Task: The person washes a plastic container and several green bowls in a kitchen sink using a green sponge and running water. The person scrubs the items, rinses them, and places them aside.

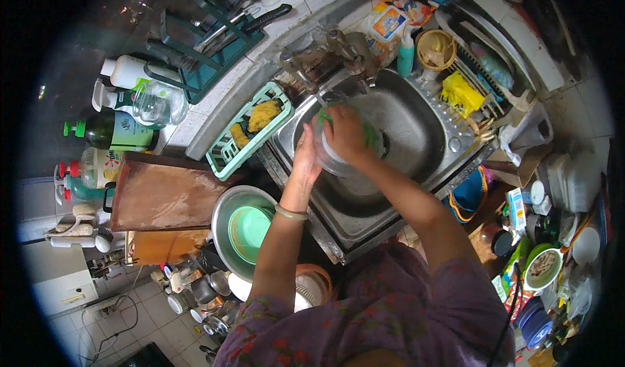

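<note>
A clear round container (342, 158) is held over the stainless steel sink basin (420, 108), under the faucet (349, 54). My left hand (307, 154) grips its left side, thumb up. Over the container's opening lies my right hand (344, 132), its fingers bent among something green (371, 135), possibly leafy greens; my fingers hide much of it. Whether my right hand grips the greens or only presses on them is not visible. A thin stream of water seems to fall from the spout near my fingers.
Left of the sink stand a mint plastic rack (222, 164) with yellow sponges, a wooden board (166, 191) and a metal bowl (219, 220) with a green bowl inside. A soap bottle (406, 57) and a yellow cloth (461, 93) lie beyond the basin. A knife rack (195, 79) stands at the upper left.
</note>
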`<state>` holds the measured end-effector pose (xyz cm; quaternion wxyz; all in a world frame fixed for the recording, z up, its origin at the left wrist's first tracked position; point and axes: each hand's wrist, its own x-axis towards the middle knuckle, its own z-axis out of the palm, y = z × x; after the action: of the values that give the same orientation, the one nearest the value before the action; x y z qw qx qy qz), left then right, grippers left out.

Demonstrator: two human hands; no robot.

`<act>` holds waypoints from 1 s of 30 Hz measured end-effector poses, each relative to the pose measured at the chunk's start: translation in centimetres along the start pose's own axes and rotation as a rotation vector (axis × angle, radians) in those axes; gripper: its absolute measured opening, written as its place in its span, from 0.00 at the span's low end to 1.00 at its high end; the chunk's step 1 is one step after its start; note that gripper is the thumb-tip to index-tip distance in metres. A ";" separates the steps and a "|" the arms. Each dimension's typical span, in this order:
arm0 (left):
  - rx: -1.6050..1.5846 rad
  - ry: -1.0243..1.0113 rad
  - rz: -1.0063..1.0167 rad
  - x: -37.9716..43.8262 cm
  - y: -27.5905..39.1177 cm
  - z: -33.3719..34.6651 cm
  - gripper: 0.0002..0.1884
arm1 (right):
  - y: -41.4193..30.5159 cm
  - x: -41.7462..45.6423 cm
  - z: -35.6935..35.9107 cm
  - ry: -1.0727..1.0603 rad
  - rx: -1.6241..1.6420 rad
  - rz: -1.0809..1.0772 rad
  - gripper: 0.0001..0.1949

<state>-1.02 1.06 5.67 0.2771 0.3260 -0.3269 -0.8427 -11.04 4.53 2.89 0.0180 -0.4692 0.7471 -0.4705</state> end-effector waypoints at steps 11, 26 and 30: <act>0.079 0.088 -0.017 0.9 1.3 -1.0 0.25 | 0.0 0.6 -1.7 -0.191 -0.058 -0.584 0.12; -0.336 -0.092 -0.180 1.0 0.7 -3.0 0.32 | 0.2 -0.1 -0.6 -0.319 0.291 -0.753 0.08; -0.488 -0.294 -0.248 1.4 -1.3 -4.8 0.32 | 1.1 0.9 -1.0 -0.291 0.210 -0.864 0.09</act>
<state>1.26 -0.82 1.49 0.1919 0.1618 -0.1089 -0.9618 -12.80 4.65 3.01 -0.0274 -0.7942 0.4212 -0.4371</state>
